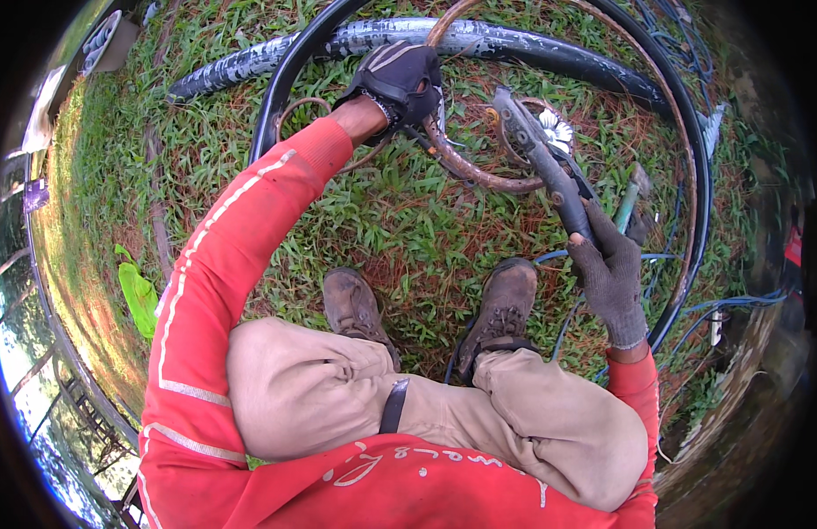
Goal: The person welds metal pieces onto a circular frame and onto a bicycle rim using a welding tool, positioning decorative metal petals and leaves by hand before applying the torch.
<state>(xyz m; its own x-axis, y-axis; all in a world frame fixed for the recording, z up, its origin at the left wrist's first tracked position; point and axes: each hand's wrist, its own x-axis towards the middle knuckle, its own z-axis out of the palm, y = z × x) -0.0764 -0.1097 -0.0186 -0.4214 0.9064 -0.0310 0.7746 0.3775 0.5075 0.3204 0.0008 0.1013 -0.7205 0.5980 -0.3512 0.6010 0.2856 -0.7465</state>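
My left hand (398, 84), in a black glove, is closed around a rusty curved metal bar (488, 179) with scrolled ends. A large round metal frame (701, 167), black outside and rusty inside, surrounds the scrollwork. My right hand (613, 273), in a grey knit glove, grips a long dark grey pliers-like tool (549, 167) with round rivets; its exact kind is unclear. The tool's far end points up and left over the scrollwork. Beside it, a white flower ornament (557, 132) shows partly.
A scuffed black pipe (373, 37) lies across the grass behind the frame. A green-handled tool (631, 198) rests right of my right hand. Blue cables (726, 304) run along the right. My boots (501, 304) stand near the frame; bright green cloth (138, 295) lies left.
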